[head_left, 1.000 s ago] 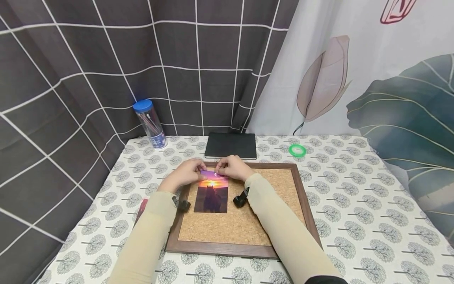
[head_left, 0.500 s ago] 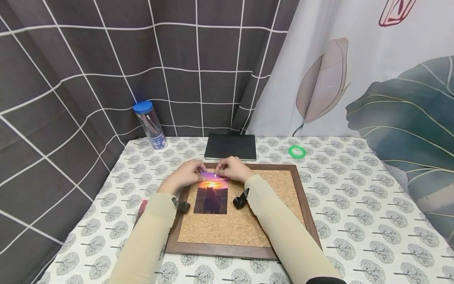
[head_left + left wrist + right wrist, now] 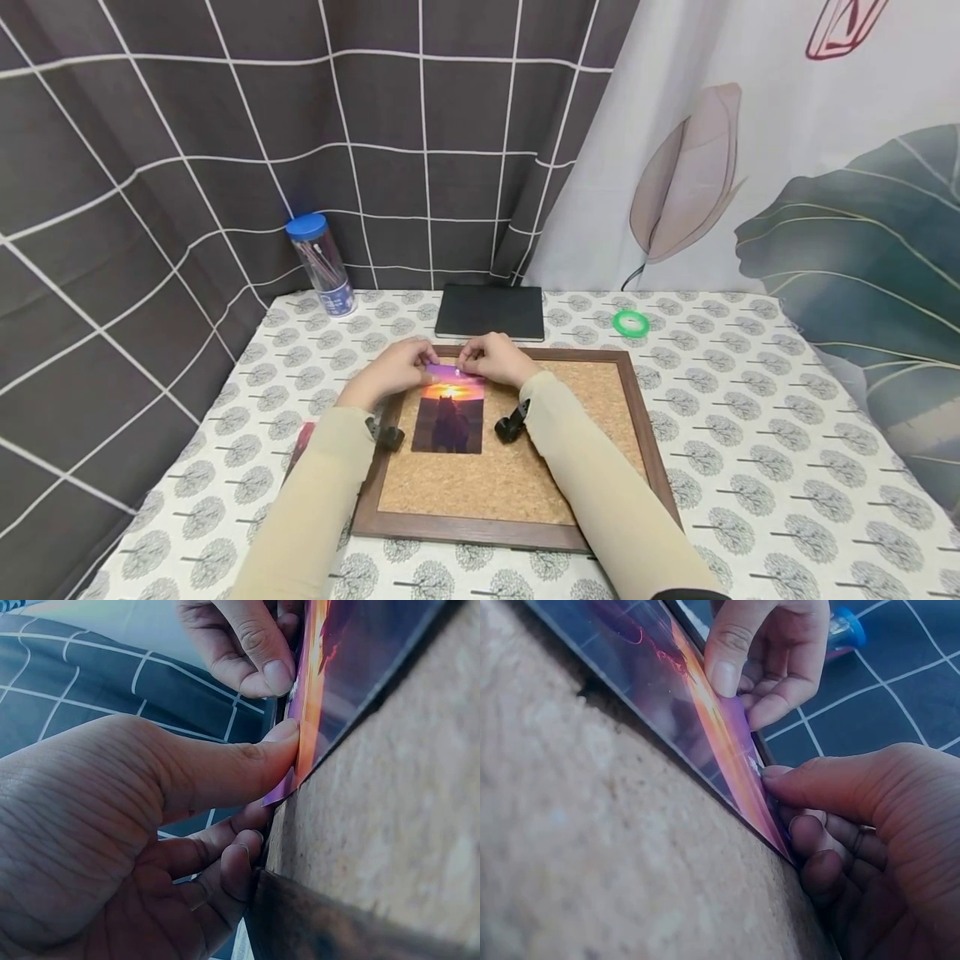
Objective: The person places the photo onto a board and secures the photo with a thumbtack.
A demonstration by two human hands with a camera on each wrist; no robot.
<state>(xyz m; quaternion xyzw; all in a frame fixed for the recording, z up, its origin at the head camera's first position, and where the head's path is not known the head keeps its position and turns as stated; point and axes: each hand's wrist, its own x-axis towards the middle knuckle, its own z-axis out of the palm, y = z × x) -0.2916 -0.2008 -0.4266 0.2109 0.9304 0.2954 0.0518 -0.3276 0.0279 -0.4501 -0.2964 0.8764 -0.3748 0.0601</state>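
Note:
A glossy photo (image 3: 448, 421) of a dark horse against an orange and purple sunset lies on the left part of a wood-framed cork board (image 3: 525, 492). My left hand (image 3: 393, 367) pinches its top edge near the left corner; in the left wrist view the thumb (image 3: 247, 765) lies on the purple strip. Farther right along that same edge, my right hand (image 3: 498, 360) pinches the photo between thumb and curled fingers. A small white spot (image 3: 753, 762) shows beside the right thumb; I cannot tell what it is. The fingertips behind the photo are partly hidden.
A black notebook (image 3: 490, 312) lies just behind the board. A clear tube with a blue lid (image 3: 322, 267) stands back left, and a green tape roll (image 3: 631, 323) lies back right. Something reddish (image 3: 303, 437) shows partly beside the left sleeve.

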